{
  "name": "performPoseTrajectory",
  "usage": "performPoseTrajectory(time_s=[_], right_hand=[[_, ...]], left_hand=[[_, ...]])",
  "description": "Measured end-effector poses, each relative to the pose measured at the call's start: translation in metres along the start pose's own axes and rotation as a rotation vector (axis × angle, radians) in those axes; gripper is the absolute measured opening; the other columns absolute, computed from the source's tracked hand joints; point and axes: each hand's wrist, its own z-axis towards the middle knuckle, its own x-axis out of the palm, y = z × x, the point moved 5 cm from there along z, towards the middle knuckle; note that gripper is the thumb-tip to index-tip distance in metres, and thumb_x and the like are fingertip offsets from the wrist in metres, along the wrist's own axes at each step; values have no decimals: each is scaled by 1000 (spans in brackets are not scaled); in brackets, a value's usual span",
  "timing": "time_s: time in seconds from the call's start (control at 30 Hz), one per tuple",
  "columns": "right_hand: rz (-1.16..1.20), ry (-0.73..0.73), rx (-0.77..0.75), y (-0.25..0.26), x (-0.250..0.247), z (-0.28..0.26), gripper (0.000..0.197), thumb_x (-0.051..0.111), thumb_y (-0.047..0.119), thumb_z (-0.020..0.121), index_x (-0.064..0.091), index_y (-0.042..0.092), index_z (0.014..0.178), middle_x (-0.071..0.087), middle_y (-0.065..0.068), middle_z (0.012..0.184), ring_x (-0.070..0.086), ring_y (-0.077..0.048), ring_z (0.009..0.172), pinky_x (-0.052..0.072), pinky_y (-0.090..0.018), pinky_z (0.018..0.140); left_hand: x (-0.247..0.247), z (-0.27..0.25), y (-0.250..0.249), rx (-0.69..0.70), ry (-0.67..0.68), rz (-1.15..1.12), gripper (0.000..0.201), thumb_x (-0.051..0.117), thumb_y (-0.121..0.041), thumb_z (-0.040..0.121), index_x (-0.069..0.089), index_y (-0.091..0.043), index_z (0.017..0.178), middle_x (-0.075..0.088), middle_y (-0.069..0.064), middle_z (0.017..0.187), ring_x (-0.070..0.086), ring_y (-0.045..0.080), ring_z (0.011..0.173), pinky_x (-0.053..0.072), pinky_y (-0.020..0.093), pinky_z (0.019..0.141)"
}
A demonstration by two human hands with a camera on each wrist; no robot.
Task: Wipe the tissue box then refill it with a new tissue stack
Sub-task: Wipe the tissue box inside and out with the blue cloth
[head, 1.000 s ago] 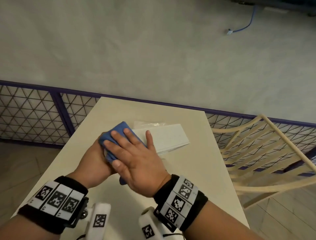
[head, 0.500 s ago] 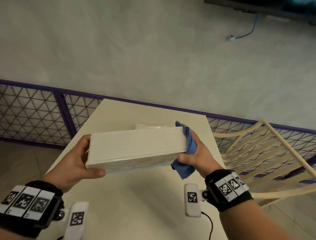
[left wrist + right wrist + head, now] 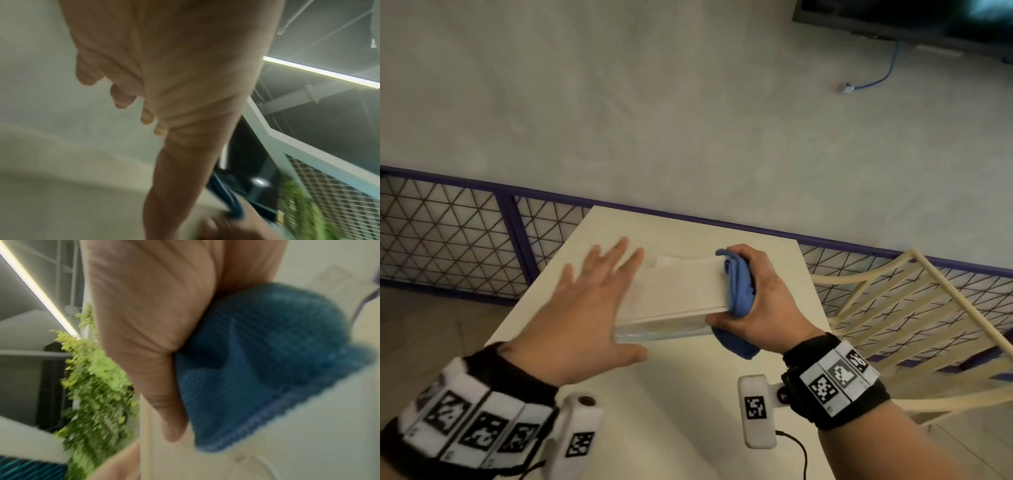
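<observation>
Above the table [image 3: 688,394], right hand [image 3: 756,308] clamps cloth [image 3: 739,287] against the rigid, probably light tissue box [image 3: 674,291] end; left hand [image 3: 592,308] splayed

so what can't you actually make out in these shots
- Box left end: head view, covered by the left hand.
- Box opening and whether it is empty: not shown in any view.
- Right hand fingers: hidden behind cloth and box.
- Wrist views: motion-blurred.
</observation>
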Motion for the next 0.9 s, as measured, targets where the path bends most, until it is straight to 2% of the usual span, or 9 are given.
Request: performPoseTrajectory(time_s=[0.1, 0.17, 0.23, 0.33, 0.4, 0.53, 0.7, 0.77, 0.9], right_hand=[[-39, 9, -137, 25, 20, 6, 86, 83, 35, 58, 41, 24, 133, 48, 5, 128, 48, -12, 121, 40, -44, 105], [-110, 5, -163, 36, 36, 5, 89, 82, 40, 62, 39, 21, 138, 47, 4, 134, 42, -10, 127, 28, -55, 110], [-233, 34, -144, 36, 49, -1, 89, 71, 53, 72, 30, 22, 146, 36, 4, 148, 27, -8, 139, 9, -55, 117], [-313, 77, -150, 19, 51, -14, 84, 34, 75, 80, 13, 31, 150, 16, 8, 159, 3, 0, 145, -8, -43, 118], [-230, 17, -77, 0, 42, -20, 82, 18, 78, 81, 16, 32, 149, 17, 11, 158, 4, 1, 145, -8, -45, 120], [-162, -134, 104, 6, 42, -20, 78, 18, 72, 85, 25, 28, 148, 23, 11, 156, 10, 1, 145, -10, -48, 119], [-312, 15, -82, 59, 75, -21, 69, 8, 67, 87, 10, 38, 149, 10, 13, 160, -7, -6, 147, -24, -43, 113], [-273, -23, -87, 41, 64, -18, 57, 15, 58, 92, 17, 42, 147, 15, 20, 157, -1, 0, 146, -21, -43, 114], [-31, -103, 179, -12, 42, -16, 53, 22, 47, 93, 27, 41, 145, 29, 25, 150, 23, 7, 140, -10, -50, 118]], left_hand=[[12, 15, -24, 67, -61, -58, 112, 69, -59, 68, -7, -38, 147, 2, -14, 158, 27, 17, 139, 28, 36, 113], [14, 24, -16, 14, -122, -195, 93, 73, -49, 68, 17, -37, 142, 35, -13, 144, 51, 16, 115, 45, 30, 91], [22, 28, -2, -17, -112, -382, 80, 80, -46, 61, 34, -40, 126, 51, -17, 120, 57, 12, 100, 48, 27, 77], [35, 20, 14, -46, -93, -574, 80, 87, -40, 53, 37, -47, 115, 55, -18, 110, 56, 6, 99, 52, 31, 77], [42, 14, 19, -72, -86, -617, 82, 89, -33, 53, 36, -51, 113, 55, -20, 113, 54, 5, 105, 53, 36, 83], [48, 14, 22, -74, -120, -690, 84, 90, -31, 52, 38, -52, 115, 57, -18, 115, 56, 7, 107, 53, 37, 85], [46, 19, 13, -50, -187, -669, 75, 86, -32, 53, 42, -53, 109, 58, -19, 109, 59, -1, 94, 50, 25, 79], [43, 15, 19, -37, -232, -660, 79, 88, -30, 52, 41, -53, 111, 58, -18, 110, 57, 2, 98, 49, 27, 80], [47, 8, 31, -64, -220, -641, 86, 91, -25, 52, 38, -55, 112, 54, -21, 115, 54, 7, 108, 49, 33, 88]])
